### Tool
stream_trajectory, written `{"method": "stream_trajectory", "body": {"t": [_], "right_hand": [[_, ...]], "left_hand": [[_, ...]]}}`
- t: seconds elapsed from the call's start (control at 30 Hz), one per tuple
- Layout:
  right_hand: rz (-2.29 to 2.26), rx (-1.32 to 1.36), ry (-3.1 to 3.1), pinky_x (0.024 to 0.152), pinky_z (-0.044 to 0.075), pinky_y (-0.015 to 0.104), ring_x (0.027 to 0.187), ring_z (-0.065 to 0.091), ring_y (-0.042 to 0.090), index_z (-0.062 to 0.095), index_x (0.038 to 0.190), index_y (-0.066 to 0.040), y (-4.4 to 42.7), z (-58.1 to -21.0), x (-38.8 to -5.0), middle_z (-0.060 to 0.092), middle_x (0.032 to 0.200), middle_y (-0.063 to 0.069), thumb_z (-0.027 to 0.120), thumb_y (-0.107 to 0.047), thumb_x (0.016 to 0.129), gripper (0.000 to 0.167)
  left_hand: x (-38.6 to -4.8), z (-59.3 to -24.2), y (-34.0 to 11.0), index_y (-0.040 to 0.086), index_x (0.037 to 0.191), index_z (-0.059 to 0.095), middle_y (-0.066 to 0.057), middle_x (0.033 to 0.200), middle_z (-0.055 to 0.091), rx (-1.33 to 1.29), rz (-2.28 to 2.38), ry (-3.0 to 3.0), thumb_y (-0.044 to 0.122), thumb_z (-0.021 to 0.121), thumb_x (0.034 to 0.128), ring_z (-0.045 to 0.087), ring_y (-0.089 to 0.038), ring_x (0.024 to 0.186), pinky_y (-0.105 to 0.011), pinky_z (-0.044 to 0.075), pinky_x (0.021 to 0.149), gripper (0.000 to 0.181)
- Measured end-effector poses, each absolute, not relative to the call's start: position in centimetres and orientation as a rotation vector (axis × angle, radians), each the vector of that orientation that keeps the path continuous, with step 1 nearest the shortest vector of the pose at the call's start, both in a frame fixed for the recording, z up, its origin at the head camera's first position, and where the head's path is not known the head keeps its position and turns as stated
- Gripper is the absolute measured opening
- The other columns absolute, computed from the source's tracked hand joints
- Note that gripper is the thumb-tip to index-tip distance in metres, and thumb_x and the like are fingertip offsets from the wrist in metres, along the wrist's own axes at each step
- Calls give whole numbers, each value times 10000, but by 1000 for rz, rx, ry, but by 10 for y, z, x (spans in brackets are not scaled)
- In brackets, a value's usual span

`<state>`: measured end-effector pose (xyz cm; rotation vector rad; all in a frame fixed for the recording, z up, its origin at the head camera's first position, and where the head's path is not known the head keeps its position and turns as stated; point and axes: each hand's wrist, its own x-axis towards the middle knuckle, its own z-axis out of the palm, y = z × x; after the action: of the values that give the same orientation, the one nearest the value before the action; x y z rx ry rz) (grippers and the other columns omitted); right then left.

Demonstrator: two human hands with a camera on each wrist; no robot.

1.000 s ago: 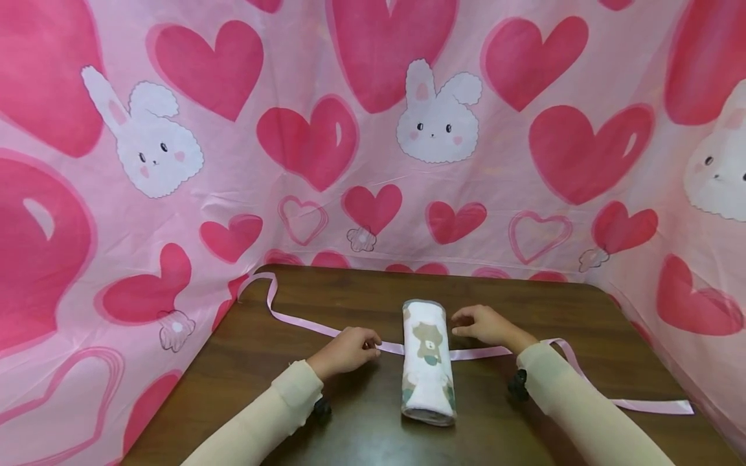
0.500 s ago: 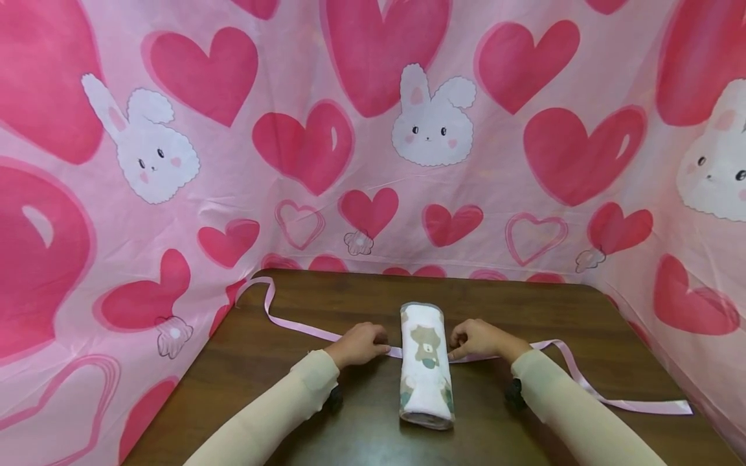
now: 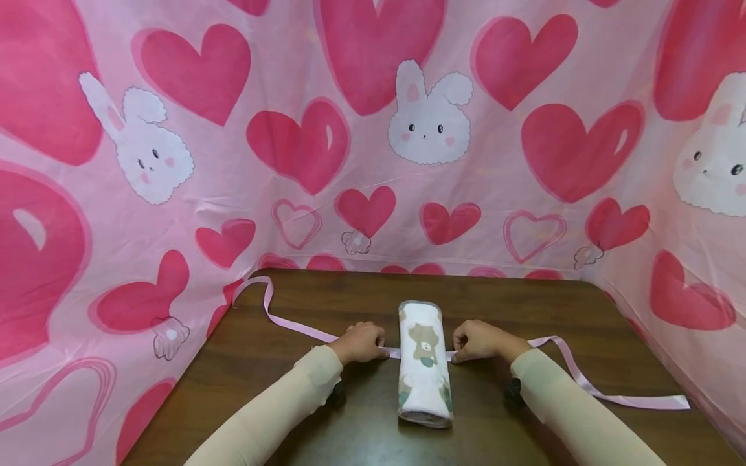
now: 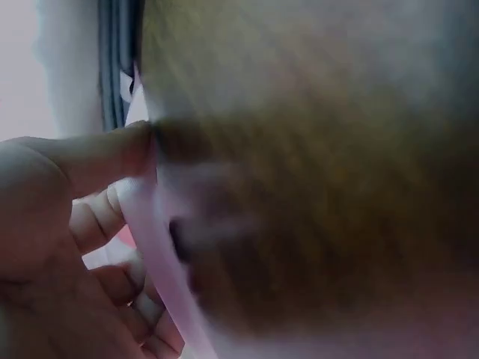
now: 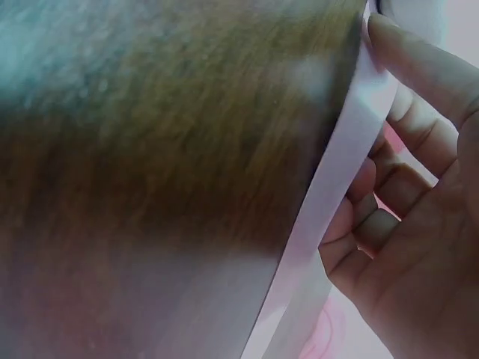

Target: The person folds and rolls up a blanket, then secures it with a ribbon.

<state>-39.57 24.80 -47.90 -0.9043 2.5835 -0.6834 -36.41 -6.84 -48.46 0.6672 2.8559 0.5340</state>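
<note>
A rolled white cloth with brown bear prints lies lengthwise on the table, a pink ribbon running crosswise beneath it. Just left of the roll, my left hand pinches the ribbon; in the left wrist view the thumb and fingers hold the pink strip. Close to the roll's right side, my right hand pinches the ribbon's other side. The right wrist view has the strip between thumb and curled fingers. The ribbon's middle is hidden under the roll.
The brown wooden table is enclosed by pink cloth walls with hearts and rabbits. One ribbon tail curves to the table's back left corner; the other tail reaches the right side.
Both hands have moved in toward the roll and taken hold of the ribbon close to its sides. The roll stays in place on the table.
</note>
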Motion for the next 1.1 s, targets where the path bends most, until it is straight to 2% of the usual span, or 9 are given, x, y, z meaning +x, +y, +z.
{"method": "stream_trajectory", "body": {"t": [0.2,0.4,0.77,1.1], "right_hand": [[-804,-899,2504,526,440,277,582,510,104,643,729,-146,250,-470,-396,576,634,-55,768,-185,831,166],[-1023,-802,2338,510,502,309,548,568,147,650,899,-54,254,-478,-398,634,661,42,705,-91,881,69],[-1201,-687,2221,440,405,251,516,484,132,687,985,-29,275,-474,-398,604,672,103,711,-165,894,165],[-1282,-620,2212,431,376,215,515,462,111,619,1072,121,298,-451,-399,557,656,88,696,-118,899,305]], "left_hand": [[-369,-472,-76,171,650,564,59,604,536,676,696,2730,357,716,874,490,-94,596,-347,370,661,329],[-375,-473,-90,131,698,601,19,609,603,662,907,2597,231,697,906,517,-104,569,-268,430,547,250],[-377,-471,-122,82,774,667,-23,647,596,566,1155,2457,234,668,934,543,-142,608,-309,453,569,221],[-382,-469,-152,44,832,679,-36,610,584,443,1289,2390,248,666,935,540,-147,584,-344,467,595,229]]}}
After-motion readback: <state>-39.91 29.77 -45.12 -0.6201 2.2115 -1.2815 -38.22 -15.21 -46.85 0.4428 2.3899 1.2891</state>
